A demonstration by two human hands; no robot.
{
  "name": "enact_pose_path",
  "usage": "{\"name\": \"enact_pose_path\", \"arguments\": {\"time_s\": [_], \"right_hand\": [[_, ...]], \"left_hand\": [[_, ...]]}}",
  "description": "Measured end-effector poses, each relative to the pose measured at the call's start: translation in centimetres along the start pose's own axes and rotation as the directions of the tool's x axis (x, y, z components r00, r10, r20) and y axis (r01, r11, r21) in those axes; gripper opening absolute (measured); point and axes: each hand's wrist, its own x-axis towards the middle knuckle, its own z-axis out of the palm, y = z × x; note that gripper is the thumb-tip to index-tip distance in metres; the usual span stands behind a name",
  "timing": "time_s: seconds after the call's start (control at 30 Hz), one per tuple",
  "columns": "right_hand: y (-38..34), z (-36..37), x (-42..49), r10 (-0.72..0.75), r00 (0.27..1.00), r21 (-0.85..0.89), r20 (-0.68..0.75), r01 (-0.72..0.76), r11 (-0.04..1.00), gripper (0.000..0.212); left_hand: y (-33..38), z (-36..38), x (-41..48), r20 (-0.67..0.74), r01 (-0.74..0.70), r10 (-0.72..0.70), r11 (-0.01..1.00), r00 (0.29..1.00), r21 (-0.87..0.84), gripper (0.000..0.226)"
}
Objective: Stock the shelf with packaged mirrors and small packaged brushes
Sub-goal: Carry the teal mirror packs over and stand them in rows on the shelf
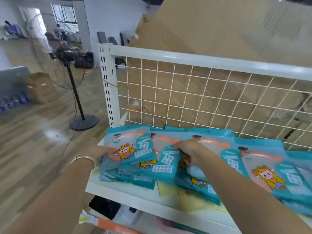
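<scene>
I am mid-way through the mirror part of the job: a loose heap of teal packaged mirrors [263,173] lies across the white shelf [128,191], overlapping in front of the wire grid back [185,92]. My left hand [99,153], silver bangle [84,160] on the wrist, pinches the left edge of the top pack [130,147], thumb on its face and fingers hidden beneath. My right hand [189,152] reaches into the middle of the heap with its fingers curled down round the edge of a middle pack [168,159]; the fingertips are buried, so I cannot tell how many packs they catch. I judge the step to be squaring the left stack. Next I need to draw both hands together, line up the edges and slide the stack back toward the grid without spilling the slippery packs off the front lip. I see no brush packs here
</scene>
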Motion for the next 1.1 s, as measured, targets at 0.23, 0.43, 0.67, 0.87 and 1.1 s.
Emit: {"name": "enact_pose_path", "arguments": {"time_s": [0.23,0.43,0.67,0.87,1.1], "right_hand": [[0.6,0.9,-1.0,-0.074,0.997,0.061,0.018,0.073,0.996,0.028],[0.0,0.2,-1.1,-0.163,0.974,0.146,-0.155,0.185,0.972,0.044],[0.4,-2.8,-2.6,-0.247,0.905,0.056,-0.347,0.283,0.957,0.019],[2.8,-7.5,-4.0,-0.378,0.689,-0.072,-0.618,0.430,0.900,0.022],[9.5,-18.8,-8.6,-0.247,0.412,-0.062,-0.877,0.413,0.909,0.031]], "left_hand": [[-0.5,-0.8,0.1,0.111,0.027,-0.002,0.974,0.994,-0.224,0.005],[-0.1,-1.4,0.1,0.235,0.081,-0.017,0.960,0.972,-0.268,0.010],[1.3,-1.7,0.9,0.252,-0.073,0.135,0.968,0.958,-0.241,0.033],[4.7,2.1,-0.9,0.221,-0.326,0.395,0.899,0.892,-0.293,0.011],[9.4,14.3,-7.1,0.447,-0.436,0.562,0.825,0.696,-0.359,0.015]]}}
